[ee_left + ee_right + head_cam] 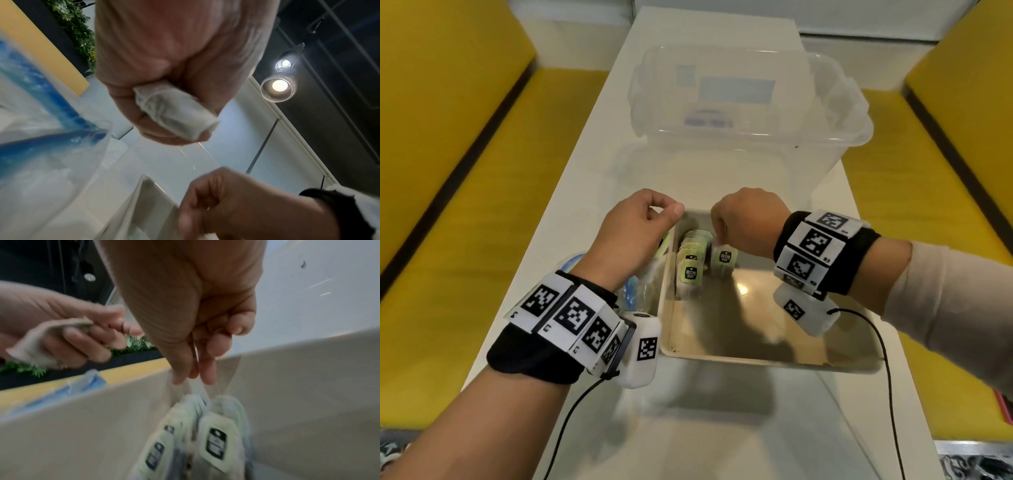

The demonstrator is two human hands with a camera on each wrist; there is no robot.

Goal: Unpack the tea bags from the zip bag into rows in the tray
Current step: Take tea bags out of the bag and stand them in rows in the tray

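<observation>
A cream tray [774, 329] lies in front of me. A row of green-labelled tea bags [691, 265] stands along its far left wall. My right hand [720, 235] pinches the top of one tea bag [218, 441] and holds it upright just right of that row, starting a second one. My left hand [666, 212] hovers over the tray's left rim, and its curled fingers grip a crumpled tea bag [174, 113]. Under the left wrist, on the table left of the tray, lies the clear zip bag [637, 291] with its blue zip strip [47, 97].
A large clear plastic bin [750, 102] stands on the white table [571, 212] just beyond the tray. Yellow benches [465, 205] run along both sides of the table. Most of the tray floor right of the tea bags is bare.
</observation>
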